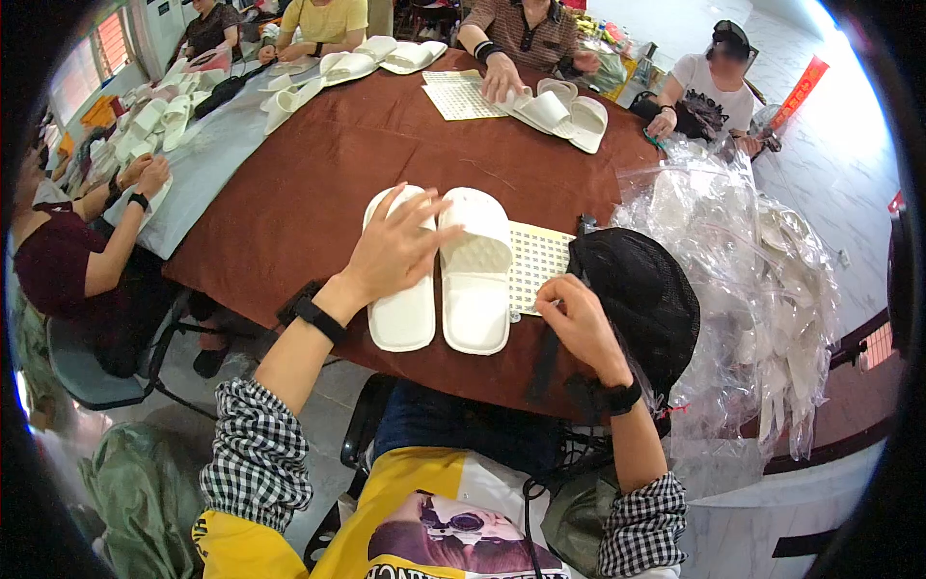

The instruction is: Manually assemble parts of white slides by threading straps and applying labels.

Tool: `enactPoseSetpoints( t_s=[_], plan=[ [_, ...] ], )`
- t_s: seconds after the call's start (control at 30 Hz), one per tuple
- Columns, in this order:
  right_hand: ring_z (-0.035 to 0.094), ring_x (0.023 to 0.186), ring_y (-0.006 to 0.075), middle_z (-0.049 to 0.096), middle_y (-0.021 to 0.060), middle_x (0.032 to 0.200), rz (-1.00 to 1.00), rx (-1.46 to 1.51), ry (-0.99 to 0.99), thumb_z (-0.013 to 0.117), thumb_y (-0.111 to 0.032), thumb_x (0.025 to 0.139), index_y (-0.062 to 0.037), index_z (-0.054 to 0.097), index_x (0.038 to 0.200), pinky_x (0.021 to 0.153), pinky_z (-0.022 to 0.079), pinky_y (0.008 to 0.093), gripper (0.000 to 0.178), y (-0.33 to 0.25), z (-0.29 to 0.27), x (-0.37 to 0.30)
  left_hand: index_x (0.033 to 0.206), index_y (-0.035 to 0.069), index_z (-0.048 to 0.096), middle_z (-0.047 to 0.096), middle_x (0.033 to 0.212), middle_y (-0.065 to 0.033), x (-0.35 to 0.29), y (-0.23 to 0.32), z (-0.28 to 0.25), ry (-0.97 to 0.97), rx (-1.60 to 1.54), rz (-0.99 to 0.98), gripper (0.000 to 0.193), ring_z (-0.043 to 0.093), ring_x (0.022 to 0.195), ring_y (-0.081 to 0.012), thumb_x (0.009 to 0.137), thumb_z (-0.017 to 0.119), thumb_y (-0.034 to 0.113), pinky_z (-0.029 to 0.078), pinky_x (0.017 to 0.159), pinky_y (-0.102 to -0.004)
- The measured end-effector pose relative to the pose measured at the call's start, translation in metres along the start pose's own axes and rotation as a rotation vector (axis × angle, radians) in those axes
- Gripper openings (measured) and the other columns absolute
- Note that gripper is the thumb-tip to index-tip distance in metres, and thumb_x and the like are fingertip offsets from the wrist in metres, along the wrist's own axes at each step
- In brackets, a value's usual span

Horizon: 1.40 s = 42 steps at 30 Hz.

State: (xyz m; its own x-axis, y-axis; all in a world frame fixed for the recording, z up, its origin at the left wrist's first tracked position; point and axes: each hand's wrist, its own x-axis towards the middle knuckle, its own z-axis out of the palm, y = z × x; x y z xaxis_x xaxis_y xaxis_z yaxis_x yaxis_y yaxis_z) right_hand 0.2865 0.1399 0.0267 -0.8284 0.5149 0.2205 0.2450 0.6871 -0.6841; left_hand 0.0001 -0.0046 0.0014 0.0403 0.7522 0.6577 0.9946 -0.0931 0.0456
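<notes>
Two white slide slippers, a left one (402, 314) and a right one (475, 318), lie side by side on the brown-covered table in front of me. My left hand (391, 246) is spread over the strap of the left slipper, its fingertips reaching toward the right slipper's strap. Beside the right slipper lies a pale yellow sheet of small printed stickers (536, 256). My right hand (576, 314) is over that sheet's lower right edge, thumb and fingers pinched together. Anything between them is too small to make out.
A black mesh cap (641, 309) sits right of the sheet. Clear plastic bags of white slippers (733, 289) fill the right side. Across the table, a person's hand (503, 79) works near more slippers (584, 121) and sticker sheets (458, 96). Another person (96, 232) sits at left.
</notes>
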Motion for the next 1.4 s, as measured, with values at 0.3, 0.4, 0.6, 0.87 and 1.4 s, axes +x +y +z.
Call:
enactPoseSetpoints(
  t_s=[0.3,0.4,0.6,0.87,1.4],
  plan=[
    [0.061,0.09,0.0313,0.061,0.0142,0.097,0.049,0.045,0.001,0.068,-0.004,0.087,0.0029,0.062,0.089,0.08,0.05,0.0392,0.009,0.005,0.029,-0.006,0.12,0.022,0.072,0.061,0.135,-0.0035,-0.005,0.001,-0.002,-0.064,-0.005,0.133,0.035,0.054,0.127,-0.0236,0.085,0.068,0.018,0.035,0.115,-0.0499],
    [0.06,0.091,0.033,0.06,0.0142,0.096,-0.074,-0.095,0.073,0.068,-0.005,0.087,0.0018,0.061,0.087,0.079,0.05,0.0406,0.01,0.008,0.036,-0.006,0.111,0.02,0.073,0.062,0.134,-0.0035,-0.005,0.002,-0.003,-0.065,-0.005,0.126,0.027,0.054,0.126,-0.0234,0.085,0.069,0.019,0.035,0.115,-0.0497],
    [0.06,0.093,0.0348,0.059,0.0142,0.098,-0.099,-0.179,0.077,0.068,-0.005,0.088,-0.0001,0.059,0.088,0.081,0.05,0.0424,0.01,0.001,0.035,-0.006,0.102,0.017,0.072,0.061,0.132,-0.001,-0.007,0.0,-0.001,-0.035,0.022,0.107,0.018,0.053,0.125,-0.0215,0.085,0.07,0.022,0.035,0.114,-0.0484],
    [0.061,0.093,0.0352,0.06,0.0139,0.097,-0.114,-0.206,0.028,0.066,-0.009,0.09,-0.0032,0.064,0.095,0.081,0.051,0.0442,0.008,-0.001,0.031,-0.006,0.099,0.015,0.072,0.062,0.134,-0.0026,-0.008,-0.005,-0.004,-0.032,-0.019,0.101,0.019,0.055,0.125,-0.0264,0.081,0.071,0.013,0.042,0.108,-0.0476],
    [0.06,0.087,0.0356,0.059,0.0164,0.093,-0.144,-0.152,0.016,0.064,-0.007,0.093,-0.0006,0.056,0.095,0.078,0.049,0.0438,0.01,0.0,0.029,-0.015,0.1,0.015,0.073,0.063,0.133,-0.0019,-0.01,-0.006,-0.005,-0.024,-0.01,0.075,0.019,0.055,0.124,-0.0253,0.081,0.069,0.012,0.041,0.109,-0.0433]
  ],
)
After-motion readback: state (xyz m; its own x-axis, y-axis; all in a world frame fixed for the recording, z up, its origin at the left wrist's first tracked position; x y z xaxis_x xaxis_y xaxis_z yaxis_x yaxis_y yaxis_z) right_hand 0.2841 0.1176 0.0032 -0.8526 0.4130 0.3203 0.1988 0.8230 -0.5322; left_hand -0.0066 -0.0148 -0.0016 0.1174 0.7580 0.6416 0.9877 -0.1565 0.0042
